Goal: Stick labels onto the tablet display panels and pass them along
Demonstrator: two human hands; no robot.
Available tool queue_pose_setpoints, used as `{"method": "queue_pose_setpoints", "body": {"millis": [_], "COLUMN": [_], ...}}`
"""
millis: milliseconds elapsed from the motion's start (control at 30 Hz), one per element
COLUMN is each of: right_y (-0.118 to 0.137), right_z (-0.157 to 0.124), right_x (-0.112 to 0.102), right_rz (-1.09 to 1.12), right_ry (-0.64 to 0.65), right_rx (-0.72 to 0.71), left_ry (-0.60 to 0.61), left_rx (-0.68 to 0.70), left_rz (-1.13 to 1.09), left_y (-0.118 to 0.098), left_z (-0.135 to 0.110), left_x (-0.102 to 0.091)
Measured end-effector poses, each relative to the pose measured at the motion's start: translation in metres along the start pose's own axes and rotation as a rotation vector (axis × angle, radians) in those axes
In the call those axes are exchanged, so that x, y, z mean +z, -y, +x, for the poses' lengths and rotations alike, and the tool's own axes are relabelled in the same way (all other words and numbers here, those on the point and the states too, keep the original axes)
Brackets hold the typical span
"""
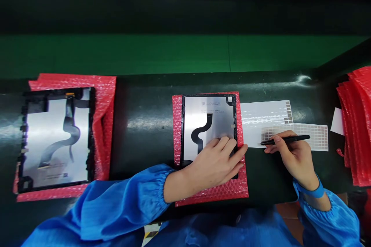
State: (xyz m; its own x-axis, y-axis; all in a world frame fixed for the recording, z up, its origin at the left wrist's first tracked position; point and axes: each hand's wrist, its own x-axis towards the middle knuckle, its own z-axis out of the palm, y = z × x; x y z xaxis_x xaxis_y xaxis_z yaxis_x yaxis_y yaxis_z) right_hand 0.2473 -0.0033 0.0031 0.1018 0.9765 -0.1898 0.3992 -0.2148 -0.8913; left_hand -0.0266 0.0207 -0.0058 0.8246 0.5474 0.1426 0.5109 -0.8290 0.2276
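One silver panel [216,119] with black S-shaped cable [203,131], centre frame on red bubble wrap [211,195], left hand [214,164] flat on it, fingers loose, right hand [292,156] pinching black tool [285,139] over sticker sheet [317,137], second panel [55,139] left, red bags [355,123] right.

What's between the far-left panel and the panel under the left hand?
Head view: just the red bubble wrap edges and bare dark tabletop between the far-left panel and the centre panel under the left hand.

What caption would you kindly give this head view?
Left hand on panel atop red bubble wrap; right hand holding black tool over sticker sheet.
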Motion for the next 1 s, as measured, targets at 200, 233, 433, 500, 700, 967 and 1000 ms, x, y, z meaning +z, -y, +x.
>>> {"method": "queue_pose_setpoints", "body": {"millis": [200,233,433,500,700,967,1000], "right_y": [-0.006,-0.007,-0.009,-0.009,-0.004,0.003,0.005], "right_z": [-0.001,-0.002,0.0,0.002,0.01,0.017,0.019], "right_x": [-0.002,-0.003,-0.003,-0.003,-0.004,-0.011,-0.009], "right_rz": [0.022,0.021,0.064,0.095,0.221,0.344,0.354], "right_ry": [0.012,0.005,0.025,0.037,0.065,0.106,0.101], "right_rx": [0.05,0.055,0.073,0.097,0.191,0.236,0.233], "left_ry": [-0.006,-0.008,-0.002,0.009,-0.007,-0.347,-0.346], "left_rx": [-0.011,-0.012,-0.012,-0.011,-0.009,-0.396,-0.482], "left_rz": [-0.006,-0.007,-0.017,-0.022,-0.083,0.02,0.061], "left_y": [-0.001,-0.001,0.0,-0.001,0.001,0.042,0.047], "left_z": [0.001,0.001,0.0,0.001,-0.001,-0.05,-0.057], "left_x": [0.001,0.001,0.002,0.002,-0.007,-0.031,-0.029]}}
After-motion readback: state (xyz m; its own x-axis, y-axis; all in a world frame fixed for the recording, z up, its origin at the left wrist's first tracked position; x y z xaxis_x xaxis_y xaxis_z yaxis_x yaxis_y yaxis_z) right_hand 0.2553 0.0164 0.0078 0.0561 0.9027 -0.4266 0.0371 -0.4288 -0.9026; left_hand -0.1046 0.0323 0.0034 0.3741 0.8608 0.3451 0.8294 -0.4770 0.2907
